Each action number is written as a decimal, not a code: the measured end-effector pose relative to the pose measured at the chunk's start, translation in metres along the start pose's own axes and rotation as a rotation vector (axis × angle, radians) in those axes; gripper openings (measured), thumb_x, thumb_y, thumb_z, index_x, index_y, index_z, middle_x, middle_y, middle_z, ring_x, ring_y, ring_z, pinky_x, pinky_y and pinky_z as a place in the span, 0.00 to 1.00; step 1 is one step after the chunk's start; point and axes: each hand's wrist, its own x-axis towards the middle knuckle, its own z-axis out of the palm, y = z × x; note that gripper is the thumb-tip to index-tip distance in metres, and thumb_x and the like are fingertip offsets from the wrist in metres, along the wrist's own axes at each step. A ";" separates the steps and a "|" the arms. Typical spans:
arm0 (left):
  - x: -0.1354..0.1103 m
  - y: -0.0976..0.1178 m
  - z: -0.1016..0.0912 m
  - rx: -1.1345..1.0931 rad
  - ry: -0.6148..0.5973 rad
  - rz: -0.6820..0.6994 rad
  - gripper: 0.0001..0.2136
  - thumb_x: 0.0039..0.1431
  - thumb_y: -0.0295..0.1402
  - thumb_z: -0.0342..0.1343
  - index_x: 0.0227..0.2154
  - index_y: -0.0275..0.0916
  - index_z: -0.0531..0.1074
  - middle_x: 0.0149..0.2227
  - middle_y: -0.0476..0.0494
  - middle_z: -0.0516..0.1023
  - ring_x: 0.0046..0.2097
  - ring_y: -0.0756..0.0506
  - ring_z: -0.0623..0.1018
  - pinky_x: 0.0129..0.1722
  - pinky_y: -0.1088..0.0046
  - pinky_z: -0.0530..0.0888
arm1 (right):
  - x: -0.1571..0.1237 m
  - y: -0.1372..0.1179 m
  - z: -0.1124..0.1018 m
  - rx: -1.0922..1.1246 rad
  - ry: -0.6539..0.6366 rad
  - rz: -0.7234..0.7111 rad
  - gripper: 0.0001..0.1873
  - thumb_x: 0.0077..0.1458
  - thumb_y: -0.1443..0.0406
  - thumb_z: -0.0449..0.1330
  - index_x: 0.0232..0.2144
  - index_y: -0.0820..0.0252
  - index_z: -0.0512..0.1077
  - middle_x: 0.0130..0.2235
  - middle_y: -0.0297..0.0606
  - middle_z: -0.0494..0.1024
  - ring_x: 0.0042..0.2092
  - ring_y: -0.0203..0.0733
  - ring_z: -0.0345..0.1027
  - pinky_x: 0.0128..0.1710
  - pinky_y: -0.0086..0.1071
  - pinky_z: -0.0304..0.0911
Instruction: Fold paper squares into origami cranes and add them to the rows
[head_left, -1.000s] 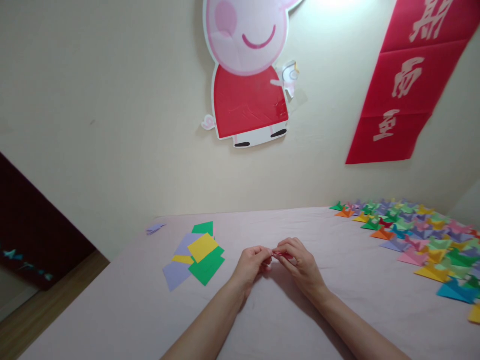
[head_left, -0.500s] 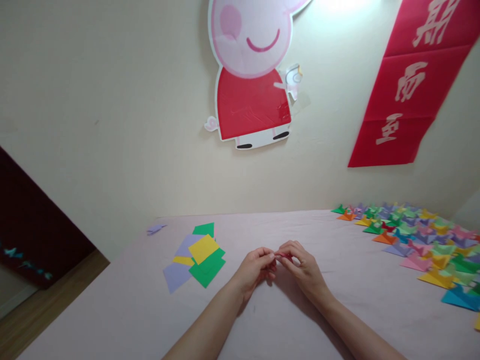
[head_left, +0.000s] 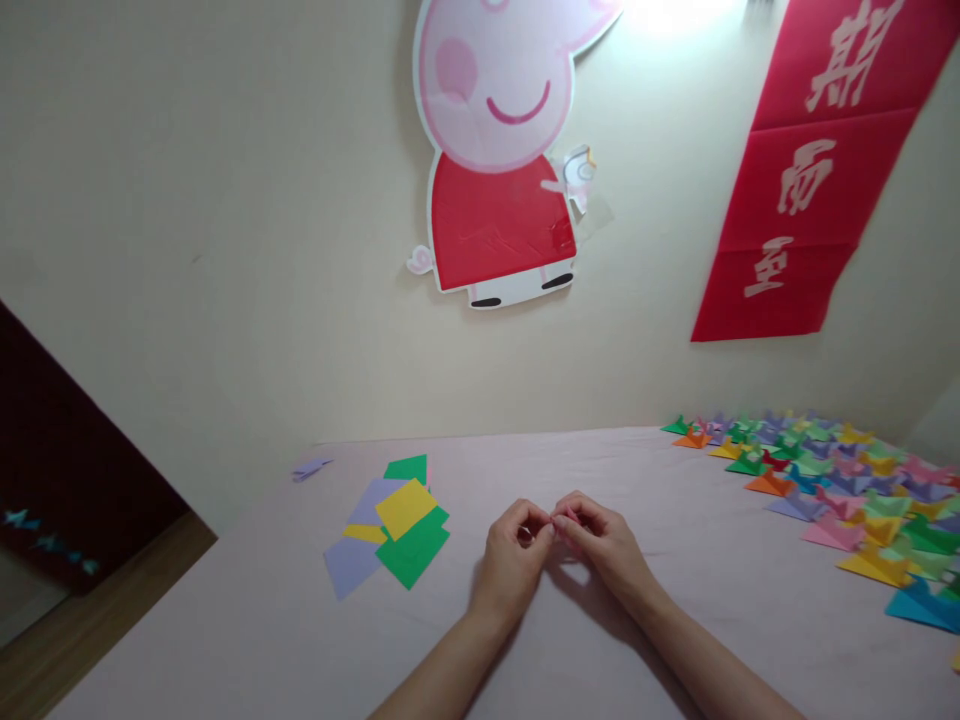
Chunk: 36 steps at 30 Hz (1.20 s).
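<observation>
At the lower middle of the frame, the left hand (head_left: pixel 512 560) and right hand (head_left: pixel 604 545) meet, fingertips of both pinched on 1 small pink folded paper (head_left: pixel 561 517) just above the table (head_left: pixel 675 620).

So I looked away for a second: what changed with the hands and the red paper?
The left hand and right hand drew closer together, fingertips now meeting over the small red paper, which shows far less than before. Both kept their pinch on it. The flat paper squares and the folded pieces on the table stayed put.
</observation>
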 end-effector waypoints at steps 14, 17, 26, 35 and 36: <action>-0.001 -0.007 0.002 -0.060 -0.035 -0.030 0.10 0.60 0.37 0.51 0.28 0.39 0.71 0.28 0.49 0.73 0.32 0.47 0.70 0.34 0.73 0.66 | -0.001 -0.004 0.005 0.083 -0.016 0.105 0.22 0.47 0.48 0.64 0.21 0.58 0.64 0.20 0.26 0.61 0.24 0.33 0.51 0.25 0.29 0.50; 0.001 -0.010 0.002 -0.131 -0.041 -0.041 0.12 0.60 0.41 0.52 0.28 0.38 0.71 0.28 0.49 0.72 0.33 0.47 0.69 0.34 0.73 0.66 | -0.001 -0.004 0.005 0.081 -0.040 0.098 0.22 0.48 0.48 0.65 0.22 0.58 0.66 0.20 0.26 0.62 0.23 0.32 0.51 0.25 0.29 0.49; 0.004 -0.011 0.002 -0.237 -0.043 -0.060 0.13 0.57 0.42 0.53 0.26 0.37 0.70 0.27 0.49 0.71 0.32 0.47 0.69 0.35 0.72 0.66 | -0.001 0.000 0.004 0.081 -0.038 0.072 0.20 0.49 0.49 0.64 0.24 0.59 0.68 0.22 0.27 0.64 0.25 0.33 0.54 0.26 0.29 0.52; 0.005 -0.013 0.001 -0.201 -0.036 -0.071 0.11 0.55 0.40 0.57 0.28 0.37 0.72 0.27 0.49 0.73 0.32 0.47 0.69 0.34 0.72 0.66 | 0.000 -0.002 0.005 0.038 -0.002 0.070 0.23 0.46 0.46 0.65 0.23 0.59 0.68 0.21 0.27 0.63 0.24 0.33 0.53 0.25 0.28 0.50; 0.005 -0.014 0.001 -0.185 -0.030 -0.070 0.10 0.55 0.40 0.57 0.28 0.37 0.72 0.27 0.49 0.73 0.31 0.47 0.69 0.34 0.72 0.66 | 0.000 -0.002 0.005 0.036 0.001 0.072 0.23 0.45 0.46 0.66 0.22 0.59 0.68 0.21 0.27 0.62 0.23 0.32 0.53 0.24 0.28 0.50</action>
